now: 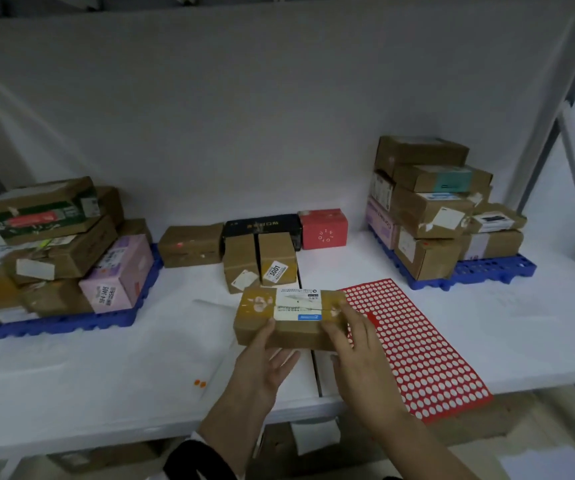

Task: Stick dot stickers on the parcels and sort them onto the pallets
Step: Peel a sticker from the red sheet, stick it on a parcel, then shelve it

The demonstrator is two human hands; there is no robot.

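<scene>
Your left hand [265,363], fingers spread, props the parcel [286,318]; your right hand [358,351] grips its 3 o'clock end. If that grip slackens, the parcel may tip onto the sheet [424,344].

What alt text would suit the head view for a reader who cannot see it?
Two hands hold a brown labelled parcel at a white table: the left hand supports it from below, the right hand grips its right end. A red dot sticker sheet lies to its right; stacked parcels sit on a blue left pallet and right pallet.
</scene>
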